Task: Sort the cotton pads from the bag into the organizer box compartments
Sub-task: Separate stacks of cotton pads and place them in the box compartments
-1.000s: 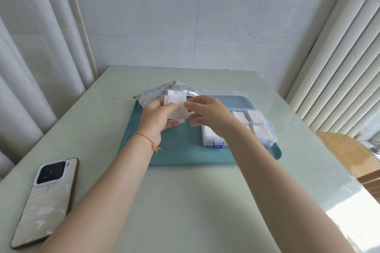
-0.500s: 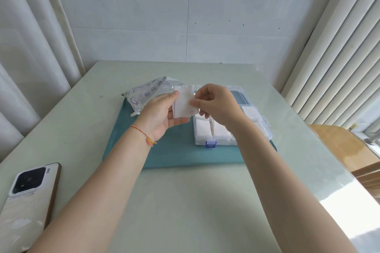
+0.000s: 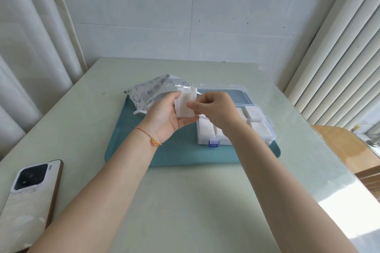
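The left hand (image 3: 164,117) cradles a small stack of cotton pads (image 3: 184,104) while the right hand (image 3: 213,109) pinches its near edge, likely peeling some off for the organizer box (image 3: 269,129) just beneath, the foil bag (image 3: 152,92) lying beyond.

A pale green table (image 3: 185,201) stands in a corner against a grey tiled wall (image 3: 185,16). A teal tray (image 3: 185,154) lies on it toward the far side. A smartphone (image 3: 28,201) lies face down near the table's left edge, its dark camera block toward the wall. White curtains (image 3: 30,47) hang at left, cream vertical blinds (image 3: 339,57) at right. A wooden surface (image 3: 345,146) shows beyond the table's right edge.
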Motion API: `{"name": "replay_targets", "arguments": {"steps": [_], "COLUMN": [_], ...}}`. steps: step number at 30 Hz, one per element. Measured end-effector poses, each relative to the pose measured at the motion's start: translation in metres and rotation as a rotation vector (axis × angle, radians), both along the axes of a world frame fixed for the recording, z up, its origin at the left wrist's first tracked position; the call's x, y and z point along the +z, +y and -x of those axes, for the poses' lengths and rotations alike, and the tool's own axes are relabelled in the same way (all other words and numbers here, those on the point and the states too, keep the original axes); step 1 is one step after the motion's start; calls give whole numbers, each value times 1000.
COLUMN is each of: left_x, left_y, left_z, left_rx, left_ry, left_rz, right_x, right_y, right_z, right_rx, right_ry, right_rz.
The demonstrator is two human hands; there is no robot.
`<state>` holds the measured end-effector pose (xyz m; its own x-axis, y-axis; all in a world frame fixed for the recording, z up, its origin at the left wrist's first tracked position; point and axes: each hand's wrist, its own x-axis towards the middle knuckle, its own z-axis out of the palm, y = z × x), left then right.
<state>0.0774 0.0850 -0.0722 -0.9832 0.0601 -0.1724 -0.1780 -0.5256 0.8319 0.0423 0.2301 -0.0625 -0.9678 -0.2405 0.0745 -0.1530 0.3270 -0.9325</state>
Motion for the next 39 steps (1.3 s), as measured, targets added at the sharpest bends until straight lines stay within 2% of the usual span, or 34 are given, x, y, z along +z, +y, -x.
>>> {"name": "replay_targets", "arguments": {"steps": [6,9,15,18,22,26,35,39], "left_x": [0,0,-3,-6,-9,-12,-12,-10], "left_y": [1,1,6,5,1,0,-1,-1], "left_z": [-1,-2,-6,-6,-5,-5,-2,-1], "left_rx": [-5,-27,-145,-181,-234,-252,-201,-207], "left_ry": [-7,14,67,65,71,65,24,-41], "left_rz": [1,2,122,144,270,338,271,104], "right_x": [1,5,10,12,14,13,18,23], "right_y": [1,4,6,8,12,13,14,18], "right_z": [2,3,0,-1,0,4,6,6], "right_rx": [-41,-32,24,29,19,-40,-212,-151], "right_ry": [26,-59,-197,-235,-244,-211,50,-19], "right_rz": [-28,36,160,98,6,68,319,477]}}
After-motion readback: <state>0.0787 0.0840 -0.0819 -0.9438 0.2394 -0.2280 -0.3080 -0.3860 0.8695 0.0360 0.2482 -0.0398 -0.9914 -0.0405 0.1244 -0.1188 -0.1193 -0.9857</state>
